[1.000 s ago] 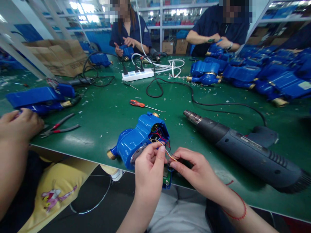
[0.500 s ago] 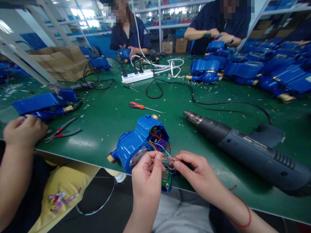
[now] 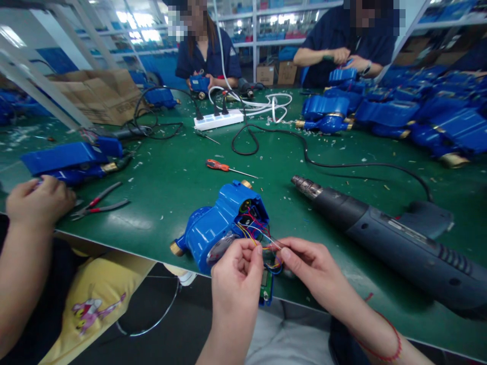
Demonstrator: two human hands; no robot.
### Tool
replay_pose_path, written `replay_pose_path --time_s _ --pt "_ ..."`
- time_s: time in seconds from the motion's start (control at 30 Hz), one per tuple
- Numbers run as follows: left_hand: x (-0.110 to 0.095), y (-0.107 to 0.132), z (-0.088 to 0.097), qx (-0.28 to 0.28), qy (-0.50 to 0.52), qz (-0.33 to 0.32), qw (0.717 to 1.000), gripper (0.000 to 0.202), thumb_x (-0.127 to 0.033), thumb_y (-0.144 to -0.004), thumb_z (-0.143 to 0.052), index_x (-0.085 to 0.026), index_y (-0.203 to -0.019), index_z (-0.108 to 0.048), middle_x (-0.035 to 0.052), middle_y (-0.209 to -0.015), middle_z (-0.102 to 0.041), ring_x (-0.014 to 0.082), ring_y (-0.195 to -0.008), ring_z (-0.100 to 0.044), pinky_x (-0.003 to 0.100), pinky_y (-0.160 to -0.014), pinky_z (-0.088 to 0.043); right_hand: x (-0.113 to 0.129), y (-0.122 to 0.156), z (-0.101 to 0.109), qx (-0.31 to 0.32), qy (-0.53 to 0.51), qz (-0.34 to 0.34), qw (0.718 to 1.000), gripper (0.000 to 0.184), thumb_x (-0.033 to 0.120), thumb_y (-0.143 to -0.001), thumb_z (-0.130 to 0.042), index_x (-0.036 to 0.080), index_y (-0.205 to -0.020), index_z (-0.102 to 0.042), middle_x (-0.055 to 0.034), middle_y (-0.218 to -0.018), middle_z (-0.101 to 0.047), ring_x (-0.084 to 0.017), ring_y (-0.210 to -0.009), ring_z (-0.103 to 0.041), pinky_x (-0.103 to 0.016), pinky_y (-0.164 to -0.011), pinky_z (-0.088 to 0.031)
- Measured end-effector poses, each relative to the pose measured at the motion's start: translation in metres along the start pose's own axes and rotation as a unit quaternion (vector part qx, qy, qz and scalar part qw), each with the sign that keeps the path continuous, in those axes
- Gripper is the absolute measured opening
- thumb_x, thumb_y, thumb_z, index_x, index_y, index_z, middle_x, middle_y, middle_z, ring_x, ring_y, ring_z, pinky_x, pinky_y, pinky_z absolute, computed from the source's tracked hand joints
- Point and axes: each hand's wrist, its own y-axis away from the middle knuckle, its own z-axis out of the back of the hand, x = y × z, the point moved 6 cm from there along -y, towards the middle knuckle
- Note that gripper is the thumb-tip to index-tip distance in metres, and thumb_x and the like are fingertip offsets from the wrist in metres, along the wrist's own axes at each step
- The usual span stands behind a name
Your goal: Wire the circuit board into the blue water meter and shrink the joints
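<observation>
A blue water meter (image 3: 216, 215) with brass pipe ends lies at the table's front edge, its housing open on the right. Thin coloured wires (image 3: 247, 230) come out of that opening toward both my hands. My left hand (image 3: 239, 274) pinches wires between thumb and forefinger, just in front of the meter. Close by on the right, my right hand (image 3: 304, 263) pinches wires too, thumb against fingers. Below the wires, a green circuit board (image 3: 266, 286) in a blue frame hangs at the edge, partly hidden by my left hand.
A heat gun (image 3: 380, 223) lies on the right, its black cord running back to a white power strip (image 3: 218, 119). An orange screwdriver (image 3: 218, 165) and red-handled pliers (image 3: 101, 200) lie on the green table. A co-worker's hand (image 3: 40, 200) is at far left. Several meters (image 3: 388, 114) crowd the back right.
The view has shifted slightly, so most things sit a little further right. Both my hands still pinch the wires; my right hand no longer touches as close to the left fingertips.
</observation>
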Motion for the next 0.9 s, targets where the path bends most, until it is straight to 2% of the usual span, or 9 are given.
replay_pose_path --time_s 0.07,0.13,0.27,0.4,0.63,0.77,0.9 --pt "-0.001 -0.001 -0.001 0.005 0.003 0.003 1.000 0.015 -0.029 -0.077 -0.063 -0.015 -0.072 -0.062 -0.0020 -0.056 -0.057 0.0098 -0.047 -0.054 0.018 -0.045 -0.042 0.006 -0.007 0.001 -0.007 0.007 0.005 1.000 0.039 0.046 -0.092 -0.045 0.016 -0.079 -0.065 -0.0044 -0.078 -0.064 -0.014 -0.069 -0.053 -0.024 -0.059 -0.039" --pt "-0.002 -0.002 -0.001 0.009 0.005 0.007 1.000 0.016 -0.030 -0.076 -0.063 -0.015 -0.072 -0.063 -0.0020 -0.055 -0.057 0.0099 -0.046 -0.053 0.018 -0.044 -0.041 0.012 -0.017 -0.002 -0.008 0.025 0.001 1.000 0.043 0.048 -0.091 -0.044 0.015 -0.073 -0.065 -0.0041 -0.071 -0.061 -0.014 -0.064 -0.050 -0.025 -0.056 -0.037" --pt "-0.002 -0.003 -0.001 0.015 -0.001 0.007 1.000 0.016 -0.030 -0.077 -0.062 -0.015 -0.072 -0.063 -0.0014 -0.056 -0.057 0.0106 -0.048 -0.053 0.019 -0.045 -0.042 0.014 -0.040 -0.011 -0.013 0.009 -0.057 0.998 0.026 0.037 -0.079 -0.059 0.015 -0.068 -0.065 -0.0017 -0.062 -0.059 -0.013 -0.058 -0.049 -0.024 -0.053 -0.036" --pt "0.001 -0.003 -0.001 0.023 -0.007 0.007 1.000 0.015 -0.030 -0.079 -0.061 -0.016 -0.073 -0.063 -0.0014 -0.057 -0.057 0.0107 -0.049 -0.053 0.019 -0.046 -0.042 0.016 -0.049 -0.014 -0.052 -0.039 -0.059 0.996 0.019 0.029 -0.073 -0.062 0.015 -0.061 -0.062 0.0006 -0.058 -0.055 -0.011 -0.056 -0.045 -0.023 -0.053 -0.034" --pt "0.003 -0.002 0.000 0.036 -0.006 0.005 0.999 0.017 -0.032 -0.082 -0.060 -0.016 -0.077 -0.062 -0.0009 -0.062 -0.059 0.0106 -0.052 -0.055 0.019 -0.049 -0.043 0.008 -0.045 -0.021 -0.019 -0.186 -0.101 0.977 0.029 0.039 -0.071 -0.068 0.014 -0.060 -0.059 0.0021 -0.056 -0.052 -0.008 -0.053 -0.041 -0.022 -0.053 -0.030" --pt "0.003 -0.001 -0.001 0.038 0.001 0.002 0.999 0.017 -0.032 -0.084 -0.060 -0.016 -0.080 -0.063 -0.0010 -0.064 -0.060 0.0100 -0.053 -0.055 0.018 -0.049 -0.043 0.003 -0.046 -0.021 -0.013 -0.194 -0.111 0.975 0.037 0.047 -0.072 -0.069 0.013 -0.063 -0.061 0.0010 -0.057 -0.053 -0.007 -0.052 -0.040 -0.022 -0.051 -0.029" --pt "0.001 0.001 -0.002 0.040 -0.005 -0.016 0.999 0.021 -0.031 -0.087 -0.056 -0.016 -0.094 -0.068 -0.0015 -0.061 -0.060 0.0109 -0.054 -0.056 0.019 -0.051 -0.046 0.005 -0.044 -0.011 -0.005 -0.168 -0.093 0.981 0.052 0.060 -0.082 -0.057 0.011 -0.067 -0.063 -0.0009 -0.061 -0.055 -0.008 -0.055 -0.041 -0.022 -0.054 -0.032"
